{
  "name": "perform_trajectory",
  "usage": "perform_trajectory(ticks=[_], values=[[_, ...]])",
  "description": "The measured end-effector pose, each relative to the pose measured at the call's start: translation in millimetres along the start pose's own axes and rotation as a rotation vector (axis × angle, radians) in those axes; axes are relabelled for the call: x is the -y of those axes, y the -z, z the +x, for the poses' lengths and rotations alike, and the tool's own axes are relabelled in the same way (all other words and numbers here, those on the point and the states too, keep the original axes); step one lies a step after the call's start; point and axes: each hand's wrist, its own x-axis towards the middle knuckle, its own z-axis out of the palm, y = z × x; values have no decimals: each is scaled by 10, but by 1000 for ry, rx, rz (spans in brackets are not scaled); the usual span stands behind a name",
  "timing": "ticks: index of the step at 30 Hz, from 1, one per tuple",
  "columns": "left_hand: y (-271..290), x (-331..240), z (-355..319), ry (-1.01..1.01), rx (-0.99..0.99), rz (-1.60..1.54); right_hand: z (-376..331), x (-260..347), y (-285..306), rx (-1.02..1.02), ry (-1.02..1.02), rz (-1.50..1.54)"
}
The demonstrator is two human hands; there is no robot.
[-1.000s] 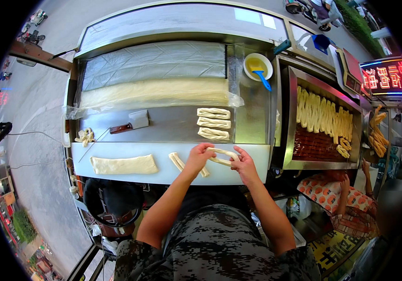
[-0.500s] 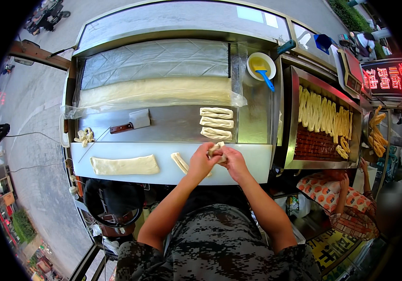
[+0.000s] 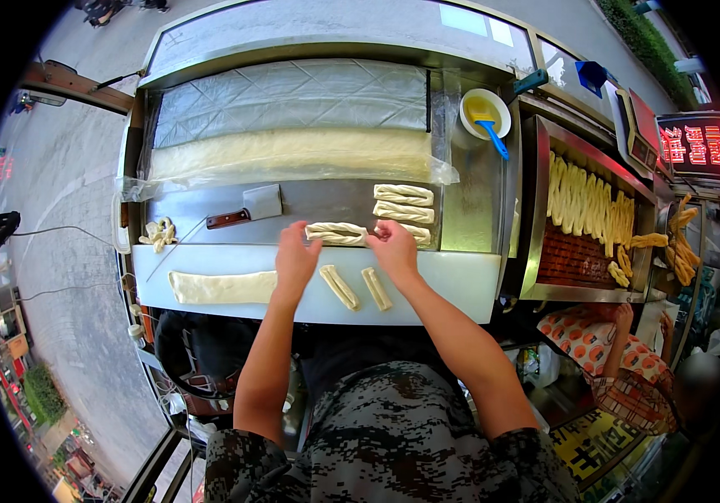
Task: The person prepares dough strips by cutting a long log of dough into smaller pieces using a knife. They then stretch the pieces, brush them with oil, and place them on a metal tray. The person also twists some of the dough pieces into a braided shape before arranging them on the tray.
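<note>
A twisted dough strip (image 3: 336,234) is stretched left to right above the near edge of the steel worktop. My left hand (image 3: 295,258) pinches its left end, and my right hand (image 3: 394,251) grips the right end. Three similar twisted strips lie stacked in a column (image 3: 403,195) just beyond my right hand, the nearest partly covered by it. Two short doubled dough pieces, one on the left (image 3: 340,287) and one on the right (image 3: 375,288), rest on the white board between my forearms. A flat dough slab (image 3: 221,287) lies left of them, its right end beside my left wrist.
A cleaver (image 3: 262,202) and a dough scrap (image 3: 158,235) are at the left. Plastic partly covers a long dough mass (image 3: 293,157) behind. An oil bowl (image 3: 502,106) holds a blue brush (image 3: 494,139). Dough sticks fill part of the fryer (image 3: 530,260); a person works at the right.
The dough bunched between my hands is now drawn out lengthwise. My hands have spread apart and moved away from me, uncovering the second short piece. The whole view has shifted slightly.
</note>
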Motion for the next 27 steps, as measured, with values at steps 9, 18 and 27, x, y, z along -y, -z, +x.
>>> perform_trajectory(ticks=[9, 18, 27], values=[[-536, -528, -501, -430, 426, 249, -724, -632, 545, 305, -62, -93], [-367, -637, -561, 509, 836, -1076, -921, -609, 765, 577, -341, 483], [-417, -853, -492, 16, 760, -592, -774, -532, 786, 301, -522, 1051]])
